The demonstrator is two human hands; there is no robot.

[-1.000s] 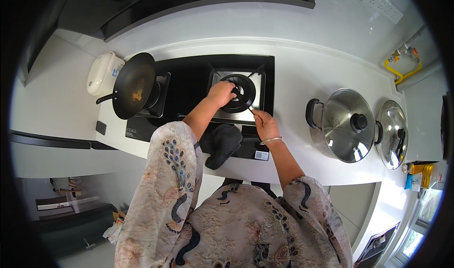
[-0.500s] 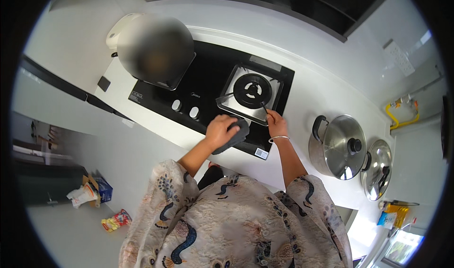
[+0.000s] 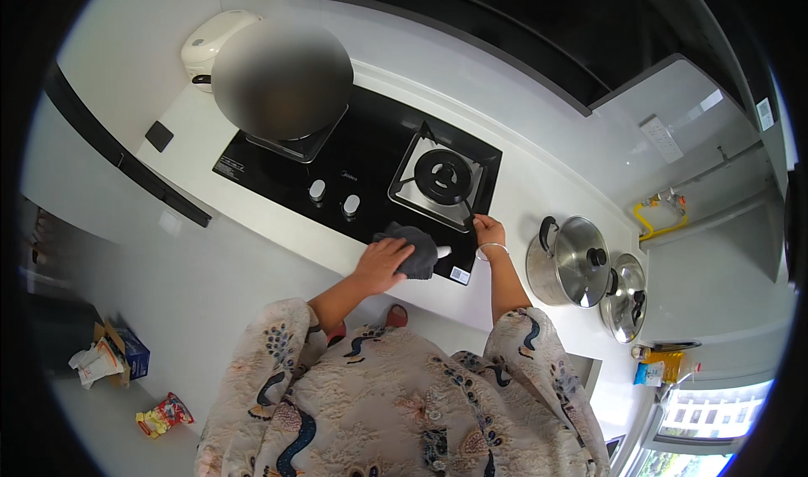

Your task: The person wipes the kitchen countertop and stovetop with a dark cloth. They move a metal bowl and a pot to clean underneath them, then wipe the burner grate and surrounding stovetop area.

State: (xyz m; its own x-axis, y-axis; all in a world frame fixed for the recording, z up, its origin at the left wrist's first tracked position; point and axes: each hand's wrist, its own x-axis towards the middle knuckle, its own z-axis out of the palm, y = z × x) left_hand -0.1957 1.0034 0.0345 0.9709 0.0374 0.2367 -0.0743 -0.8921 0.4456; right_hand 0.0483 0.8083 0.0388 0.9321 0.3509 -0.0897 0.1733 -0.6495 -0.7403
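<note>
Two hands: we see both of the person's hands at the front edge of the black hob point(image 3: 278, 161), the forearms coming up from the patterned sleeves.
Left hand: the left hand point(image 3: 380, 264) lies palm down on a dark grey cloth point(image 3: 414, 246); its grip is spread flat and pressing the cloth, not curled round it.
Cloth: it sits bunched on the hob's front right corner, just below the bare burner and right of the two knobs.
Right hand: the right hand point(image 3: 486, 227) rests at the front right corner of the metal burner tray point(image 3: 406, 193), fingertips touching the tray's edge; we cannot tell whether its grip pinches the tray or only leans on it. A thin bangle circles the wrist.
Burner: the round burner point(image 3: 442, 177) stands uncovered inside the tray, on the right half of the hob.
Knobs: two silver knobs point(image 3: 334, 198) sit side by side near the hob's front edge, between the burners.
Pan: a dark pan point(image 3: 281, 79), blurred in the picture, covers the left burner.
Cooker: a white rice cooker point(image 3: 206, 43) stands at the back left corner of the tabletop point(image 3: 278, 233), just beside the pan.
Pots: we see two lidded steel pots point(image 3: 574, 262) near the tabletop's right end, touching or nearly so, well apart from the hob.
Floor: a small box and a bright packet point(image 3: 164, 414) lie on the floor at lower left.
</note>
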